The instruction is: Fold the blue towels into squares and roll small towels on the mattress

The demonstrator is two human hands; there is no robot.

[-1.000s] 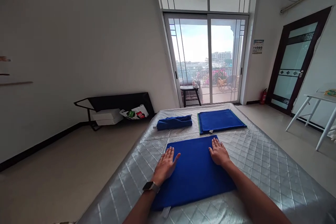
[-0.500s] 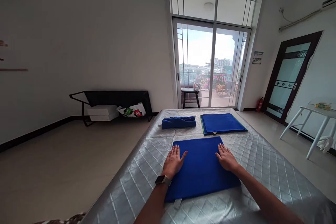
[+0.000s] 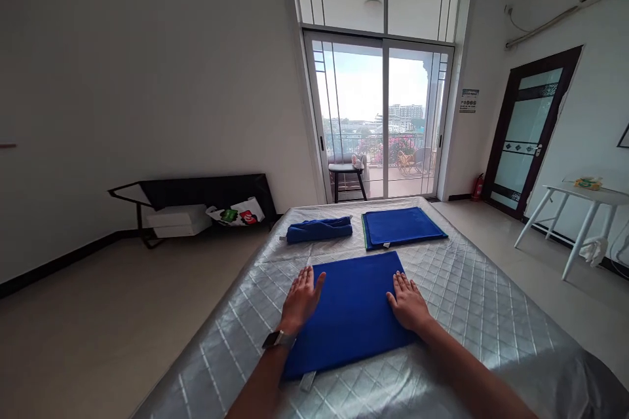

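A blue folded cloth (image 3: 351, 314) lies flat on the silver quilted mattress (image 3: 472, 304), with a small white tag at its near edge. My left hand (image 3: 301, 300) is at the cloth's left edge, fingers stretched out and thumb raised apart. On the right edge, my right hand (image 3: 409, 301) lies flat with its fingers extended. Neither hand grips anything. Farther back are a rolled or loosely folded blue cloth (image 3: 319, 230) at left and a flat stack of folded blue cloth (image 3: 403, 226) with a green edge at right.
A black bench-like frame (image 3: 206, 193) by the left wall has a white box (image 3: 171, 221) and a printed bag (image 3: 238, 213) at it. Beyond the mattress are sliding glass doors (image 3: 386, 118) and a stool (image 3: 344, 170). To the right stands a white table (image 3: 597, 192).
The view has turned slightly right, so the scene sits farther left. My left hand has shifted outward on the cloth's left edge; my right hand stays flat near the right edge.
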